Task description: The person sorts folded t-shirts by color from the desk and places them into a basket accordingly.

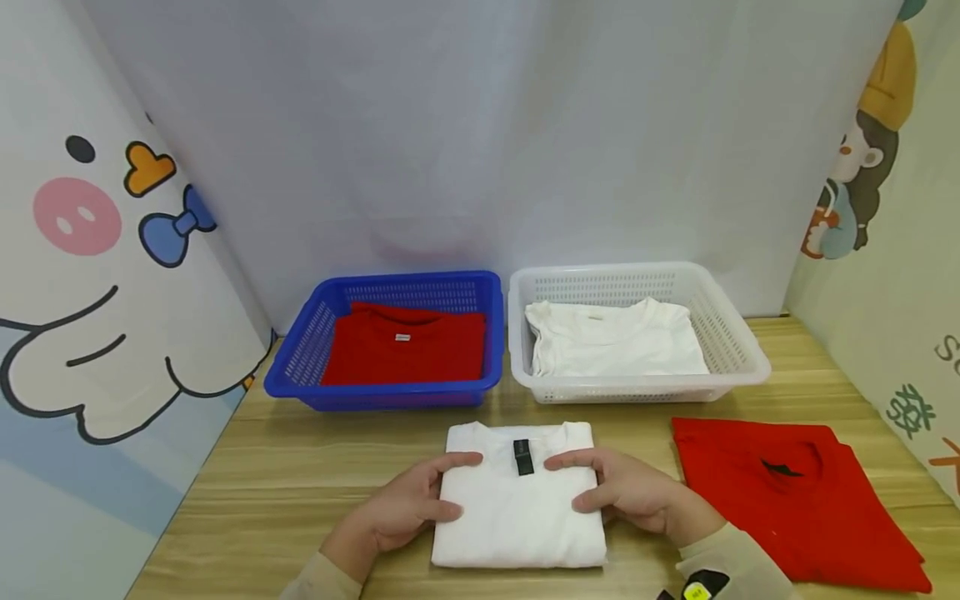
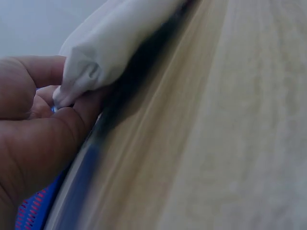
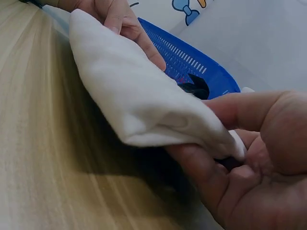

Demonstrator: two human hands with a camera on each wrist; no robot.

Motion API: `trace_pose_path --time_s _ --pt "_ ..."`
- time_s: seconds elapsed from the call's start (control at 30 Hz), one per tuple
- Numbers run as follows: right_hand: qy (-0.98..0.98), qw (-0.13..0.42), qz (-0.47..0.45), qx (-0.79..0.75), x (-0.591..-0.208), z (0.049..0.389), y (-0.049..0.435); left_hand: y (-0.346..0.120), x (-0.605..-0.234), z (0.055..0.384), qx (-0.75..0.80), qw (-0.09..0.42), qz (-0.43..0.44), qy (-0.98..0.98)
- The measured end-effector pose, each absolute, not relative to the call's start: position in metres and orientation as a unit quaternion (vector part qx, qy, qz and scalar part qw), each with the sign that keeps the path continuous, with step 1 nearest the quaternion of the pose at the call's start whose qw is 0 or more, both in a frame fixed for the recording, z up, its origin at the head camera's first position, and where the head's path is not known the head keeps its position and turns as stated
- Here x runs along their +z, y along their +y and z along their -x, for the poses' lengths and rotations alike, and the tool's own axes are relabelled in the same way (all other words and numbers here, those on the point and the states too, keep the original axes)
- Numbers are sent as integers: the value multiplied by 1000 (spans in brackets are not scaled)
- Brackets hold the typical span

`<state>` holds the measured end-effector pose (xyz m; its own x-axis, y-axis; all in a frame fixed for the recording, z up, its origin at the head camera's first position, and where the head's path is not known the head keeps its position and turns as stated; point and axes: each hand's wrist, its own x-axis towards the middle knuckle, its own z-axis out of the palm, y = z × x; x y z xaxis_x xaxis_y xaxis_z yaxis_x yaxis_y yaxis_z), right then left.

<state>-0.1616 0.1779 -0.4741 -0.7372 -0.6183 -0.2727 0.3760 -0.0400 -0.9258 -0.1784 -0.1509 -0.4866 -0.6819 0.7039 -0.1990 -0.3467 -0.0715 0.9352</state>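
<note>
Nearest, on the right sleeve (image 1: 741,560), sits a small dark device with a yellow sticker (image 1: 697,592) whose print is too small to read. Just beyond, the left hand (image 1: 405,508) and right hand (image 1: 637,492) each pinch one side edge of a white shirt (image 1: 517,525), fingers clamped on the cloth. The shirt lies between them, folded into a neat, soft rectangle with rounded edges, its held sides raised above the wooden table (image 1: 262,483). Ahead of the thumbs, between the two index fingertips, its black neck tag (image 1: 523,457) hangs slightly askew; its lettering cannot be read. To the right of the right fingers lies a red shirt (image 1: 810,517), dark inside the collar. Beyond the left fingers, a blue basket (image 1: 405,398) holds a folded red garment (image 1: 405,360) with a small white label (image 1: 402,337), illegible. Beyond the right fingers, a white basket (image 1: 645,389) holds white clothing (image 1: 618,346). Farther right, the printed wall (image 1: 877,333) shows a cropped "S" beside a green character.
</note>
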Motion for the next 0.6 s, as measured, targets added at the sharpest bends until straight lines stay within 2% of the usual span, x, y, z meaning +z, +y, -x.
trace_pose_path --time_s 0.37,0.6 --pt "592 324 218 -705 -455 169 208 -137 -471 169 692 283 -195 635" --pt "586 307 247 -708 -432 166 215 -133 -448 164 666 242 -209 673"
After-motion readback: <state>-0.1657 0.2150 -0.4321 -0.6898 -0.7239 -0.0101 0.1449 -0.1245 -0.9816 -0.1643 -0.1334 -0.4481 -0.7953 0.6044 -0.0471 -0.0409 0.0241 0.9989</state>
